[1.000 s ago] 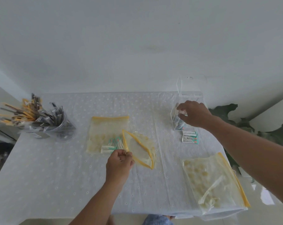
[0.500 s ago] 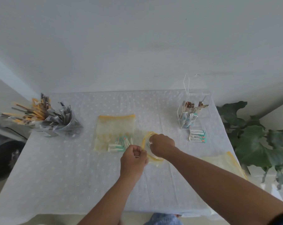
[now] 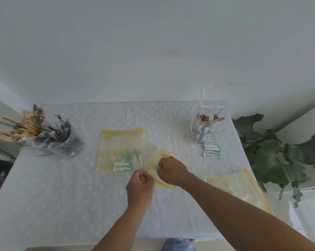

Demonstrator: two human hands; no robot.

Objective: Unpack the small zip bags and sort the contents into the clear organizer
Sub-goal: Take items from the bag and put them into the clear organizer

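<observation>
So a second ago the right hand (image 3: 171, 170) was way over at the clear organizer (image 3: 204, 132); now it's been brought back to the middle of the bench (image 3: 62, 196) and pushed into the mouth of the open zip bag (image 3: 161, 175). The fingers are hidden inside the bag, so whether anything is gripped can't be told. The left hand (image 3: 140, 185) is closed, pinching the bag's near rim to hold the mouth open, same job as before. Reads like one drop-off was finished and the next grab has been started, so the sorting is probably mid-way.

Stuff-wise: the bags are thin, floppy, see-through plastic with yellow zip edging. A second bag (image 3: 120, 151) is lying flat just left of the hands, with small white-and-teal sachets (image 3: 128, 163) bunched at its lower corner. A third bag (image 3: 238, 187) is slumped at the bench's right edge, partly covered by the right forearm. The organizer is hard clear acrylic, boxy, already holding teal packets in front and brown ones behind. Two more teal packets (image 3: 212, 153) are stacked just in front of it. The bench is covered in a white eyelet cloth. Far left, a clear cup (image 3: 62, 142) is crammed with wrapped sticks.
</observation>
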